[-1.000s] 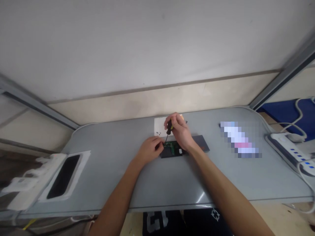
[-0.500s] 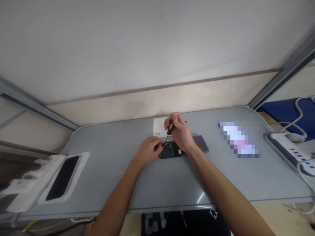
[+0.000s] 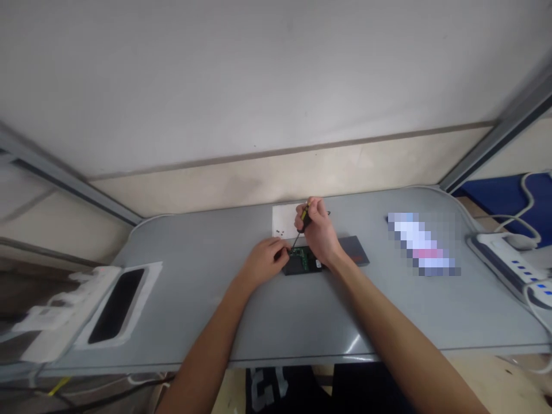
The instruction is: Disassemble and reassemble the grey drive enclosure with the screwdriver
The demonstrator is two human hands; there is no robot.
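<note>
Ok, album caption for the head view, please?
Right hand holds a screwdriver over a circuit board, left hand at its edge.

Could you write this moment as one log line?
right hand: holds screwdriver, angled toward circuit board | left hand: at board's left end | beyond: white sheet

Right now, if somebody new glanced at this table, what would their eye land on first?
Probably the black-and-yellow screwdriver in the right hand, near the middle of the table, slanting toward a green circuit board in a dark case, with the left hand at the case's left end. Next, the bright pixelated patch to the right, near a white power strip. On the left, a black slab lies on a white sheet.
</note>
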